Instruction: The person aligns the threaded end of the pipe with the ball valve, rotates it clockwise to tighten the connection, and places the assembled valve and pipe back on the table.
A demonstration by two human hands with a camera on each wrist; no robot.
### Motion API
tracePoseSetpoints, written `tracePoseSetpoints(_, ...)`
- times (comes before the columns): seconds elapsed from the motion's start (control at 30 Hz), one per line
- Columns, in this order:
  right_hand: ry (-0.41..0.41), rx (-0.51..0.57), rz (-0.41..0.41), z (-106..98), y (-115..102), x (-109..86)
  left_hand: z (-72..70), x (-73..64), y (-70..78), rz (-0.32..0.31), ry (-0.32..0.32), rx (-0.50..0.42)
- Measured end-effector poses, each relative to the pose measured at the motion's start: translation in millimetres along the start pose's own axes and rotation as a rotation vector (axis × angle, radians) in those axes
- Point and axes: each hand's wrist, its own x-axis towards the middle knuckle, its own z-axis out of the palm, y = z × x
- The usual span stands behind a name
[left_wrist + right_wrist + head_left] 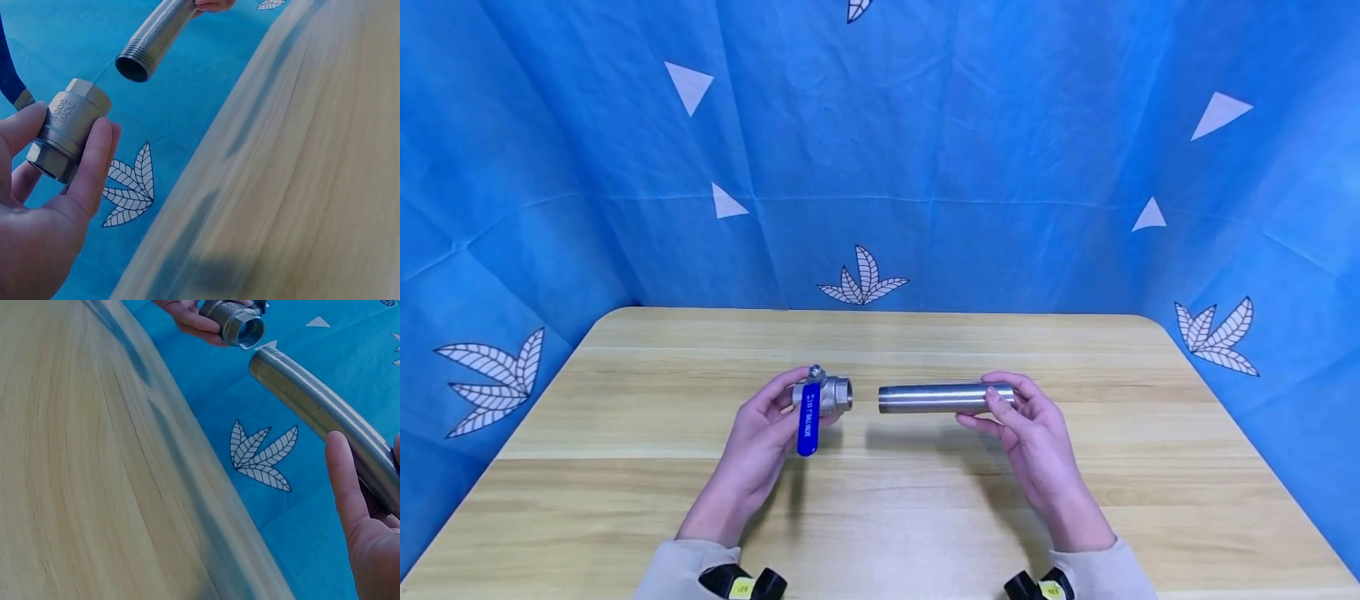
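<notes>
My left hand grips a steel ball valve by its body, between thumb and fingers. The valve's blue lever handle points toward me, and its open threaded port faces right. Across a short gap, my right hand holds a steel pipe near its right end, thumb on the near side. The pipe lies level in the head view, its threaded end turned toward the valve. Both parts are held above the table, casting shadows on it.
A light wooden table spreads beneath both hands. Behind it and along both sides hangs a blue cloth printed with white leaves and triangles. A camera band sits on each wrist over a pale sleeve.
</notes>
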Motion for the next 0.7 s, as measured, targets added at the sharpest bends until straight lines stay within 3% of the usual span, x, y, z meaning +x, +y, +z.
tracePoseSetpoints(0.7, 0.012, -0.031, 0.025, 19.2, -0.5, -4.9, 17.0, -5.9, -0.4, -0.01, 0.032, 0.06)
